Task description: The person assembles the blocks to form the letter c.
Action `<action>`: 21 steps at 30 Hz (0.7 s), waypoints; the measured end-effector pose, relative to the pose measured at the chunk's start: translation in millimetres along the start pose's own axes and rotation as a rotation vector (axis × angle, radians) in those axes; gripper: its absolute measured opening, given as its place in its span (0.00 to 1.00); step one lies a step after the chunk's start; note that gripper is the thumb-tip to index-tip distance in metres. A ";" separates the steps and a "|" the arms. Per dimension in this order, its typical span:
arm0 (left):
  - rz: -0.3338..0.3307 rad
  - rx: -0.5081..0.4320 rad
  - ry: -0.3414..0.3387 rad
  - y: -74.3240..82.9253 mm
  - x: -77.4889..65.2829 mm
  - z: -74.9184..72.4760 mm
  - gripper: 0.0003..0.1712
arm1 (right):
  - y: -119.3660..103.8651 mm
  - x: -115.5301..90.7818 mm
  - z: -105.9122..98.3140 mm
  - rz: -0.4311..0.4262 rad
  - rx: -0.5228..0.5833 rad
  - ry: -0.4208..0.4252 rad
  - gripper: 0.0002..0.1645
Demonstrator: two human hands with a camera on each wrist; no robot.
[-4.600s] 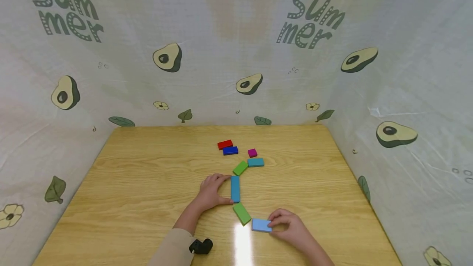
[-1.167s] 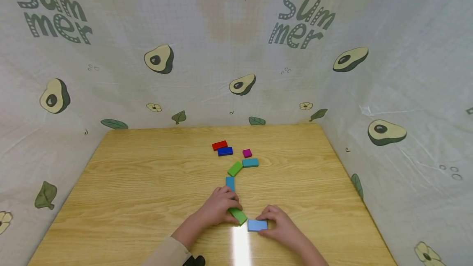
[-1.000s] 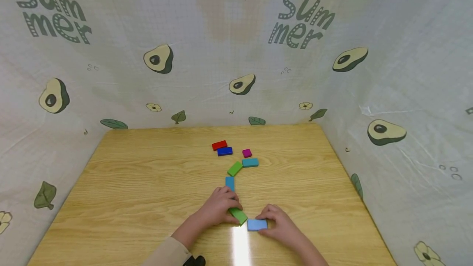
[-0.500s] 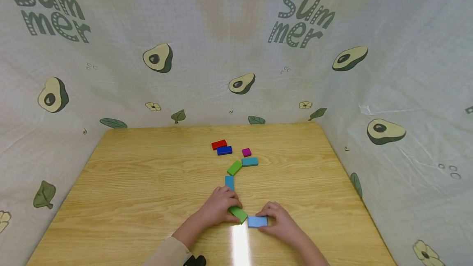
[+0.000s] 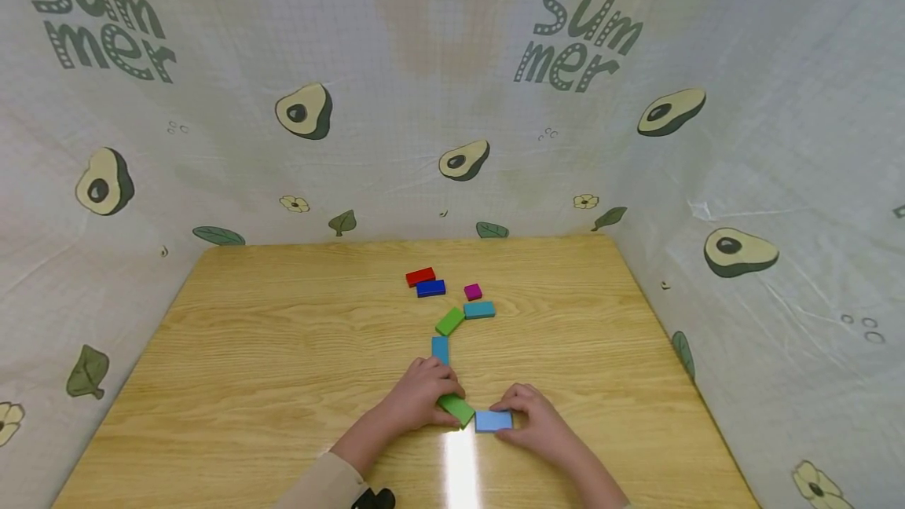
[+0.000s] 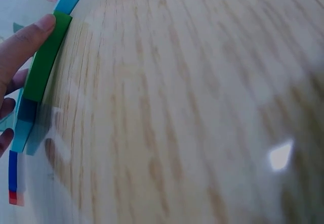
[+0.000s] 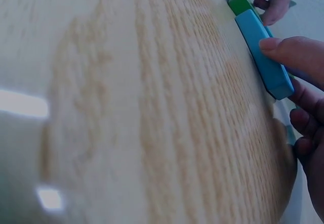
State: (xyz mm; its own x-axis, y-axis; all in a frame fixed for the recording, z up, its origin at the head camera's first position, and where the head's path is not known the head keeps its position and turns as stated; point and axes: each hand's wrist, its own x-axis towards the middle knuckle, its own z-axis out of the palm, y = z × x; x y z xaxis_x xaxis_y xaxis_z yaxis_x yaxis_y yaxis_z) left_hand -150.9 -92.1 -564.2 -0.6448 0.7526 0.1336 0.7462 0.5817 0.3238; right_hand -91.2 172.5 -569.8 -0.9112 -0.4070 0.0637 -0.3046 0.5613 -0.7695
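Observation:
My left hand [image 5: 420, 395] grips the near green block [image 5: 457, 410] between thumb and fingers, its thumb on the block's near side. With thumb and fingers, my right hand [image 5: 533, 419] pinches the right end of a light blue block [image 5: 493, 421], whose left end lies at or very near the green block's corner. Beyond my left hand a blue block [image 5: 440, 349] is partly hidden by the fingers. A second green block [image 5: 450, 321] slants from it to a teal-blue block [image 5: 479, 310]. Together they form a curved row lying flat.
Behind the row lie a small magenta block [image 5: 473, 291], a dark blue block [image 5: 430, 288] and a red block [image 5: 420, 277]. The wooden table [image 5: 297, 336] meets a printed cloth [image 5: 396, 203] at its back and sides.
My left hand has left the blue block and now grips the near green one. Lately my right hand has shifted the light blue block slightly away from me.

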 end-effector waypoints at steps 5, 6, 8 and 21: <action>-0.009 -0.026 0.039 -3.5 -0.8 -2.3 0.33 | -0.3 1.0 -0.7 -0.007 0.007 0.000 0.17; -0.016 -0.033 0.049 -4.4 -1.1 -3.3 0.34 | -0.4 1.2 -0.9 -0.005 0.010 -0.001 0.17; -0.029 -0.028 0.070 -7.2 -2.1 -4.9 0.35 | -0.4 1.3 -1.1 -0.005 0.011 -0.004 0.17; -0.194 -0.223 0.154 -40.0 -6.3 -18.0 0.41 | -2.7 4.1 -11.8 0.004 0.002 -0.019 0.20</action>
State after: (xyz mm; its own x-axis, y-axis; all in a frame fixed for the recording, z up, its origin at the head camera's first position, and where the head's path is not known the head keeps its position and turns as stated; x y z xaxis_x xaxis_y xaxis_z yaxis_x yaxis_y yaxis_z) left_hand -179.6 -125.6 -561.1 -0.8016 0.5690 0.1835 0.5631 0.6154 0.5516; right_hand -97.4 177.8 -559.9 -0.9071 -0.4181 0.0489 -0.3003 0.5614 -0.7711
